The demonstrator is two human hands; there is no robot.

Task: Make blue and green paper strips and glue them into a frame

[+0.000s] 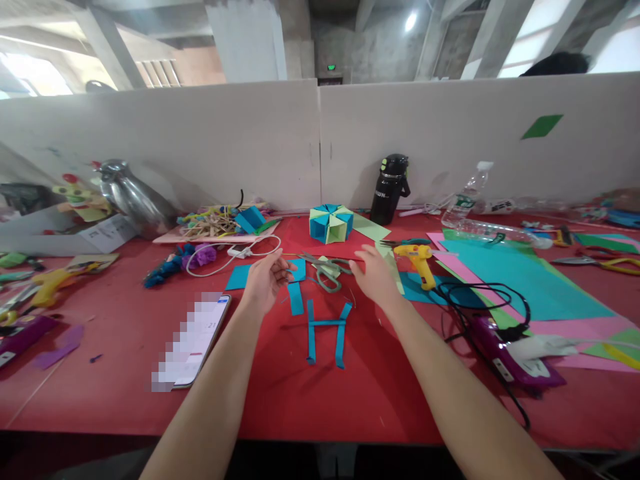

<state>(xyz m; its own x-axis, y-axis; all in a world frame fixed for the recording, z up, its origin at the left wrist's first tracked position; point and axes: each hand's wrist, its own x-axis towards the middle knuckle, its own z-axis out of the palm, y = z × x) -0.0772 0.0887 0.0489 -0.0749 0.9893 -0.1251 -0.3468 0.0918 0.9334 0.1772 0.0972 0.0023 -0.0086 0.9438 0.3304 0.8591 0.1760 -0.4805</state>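
My left hand [269,279] hovers over blue paper pieces, its fingers loosely curled and apart, with nothing visible in it. My right hand [374,275] is open, fingers spread beside the grey-handled scissors [329,275]. Below and between my hands, narrow blue paper strips [326,323] lie in an H shape on the red table [370,407]. A short blue paper piece [296,299] lies near my left fingers, next to a larger blue sheet [237,277]. Beyond my hands stands a folded blue and light-green paper ring [331,225].
Left of my forearm lies a phone [200,343]. To the right are a yellow glue gun [419,261], a purple power strip [515,360] with black cable, and coloured paper sheets [525,273]. A black bottle [389,190] and a white partition [225,147] stand behind.
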